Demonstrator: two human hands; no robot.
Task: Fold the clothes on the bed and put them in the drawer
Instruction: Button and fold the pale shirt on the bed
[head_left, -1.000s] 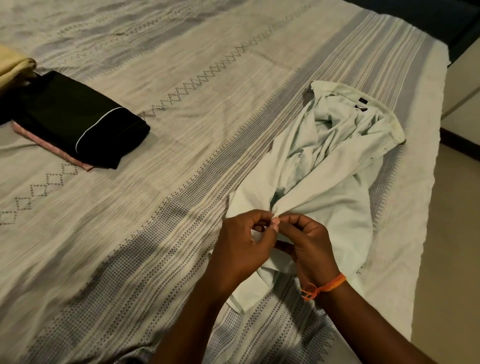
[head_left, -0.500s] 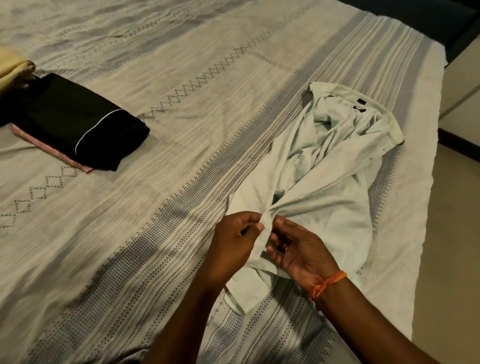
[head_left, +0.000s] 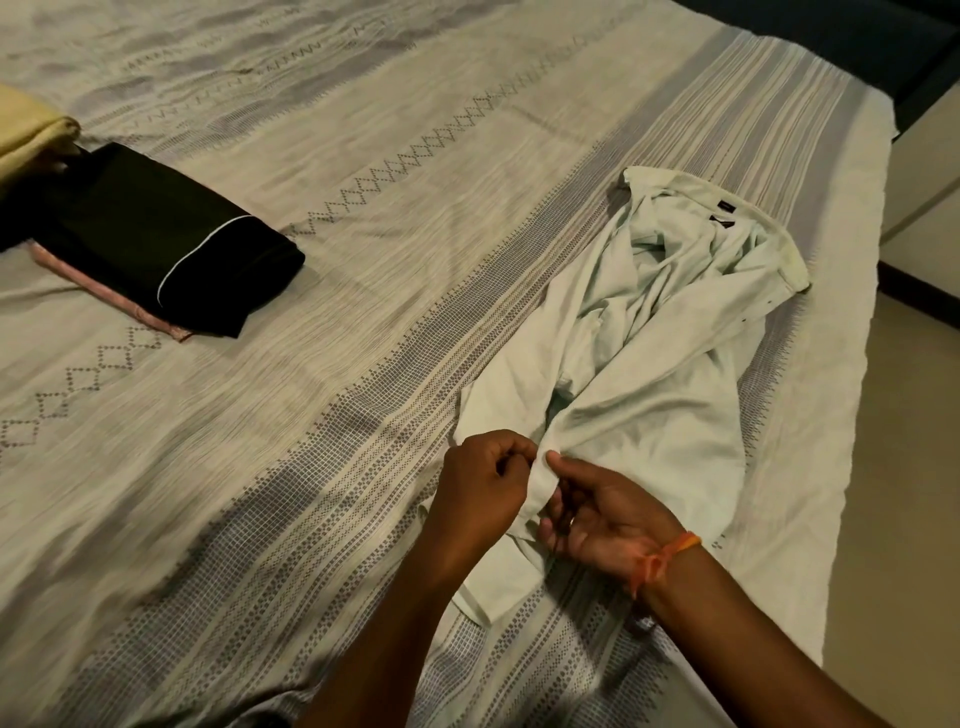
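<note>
Crumpled pale green shirt (head_left: 649, 364) spread near the right edge of the bed (head_left: 363, 130), collar at the far end, lower hem toward the person. Left hand (head_left: 480, 493) curled, fingertips pinching a fold of the shirt's near front edge. Right hand (head_left: 602, 514) just beside it, palm turned up, thumb pressed on the same fold, fingers curled under the cloth. Orange thread band (head_left: 665, 558) tied round the right wrist. Farther left on the bed, well apart from the shirt, a folded black garment (head_left: 156, 244) with a thin white stripe, stacked on a folded pink piece (head_left: 104, 291). Yellowish cloth (head_left: 26, 135) at the far left edge, touching the black garment's far corner. Patterned grey-and-cream bedcover under everything.
</note>
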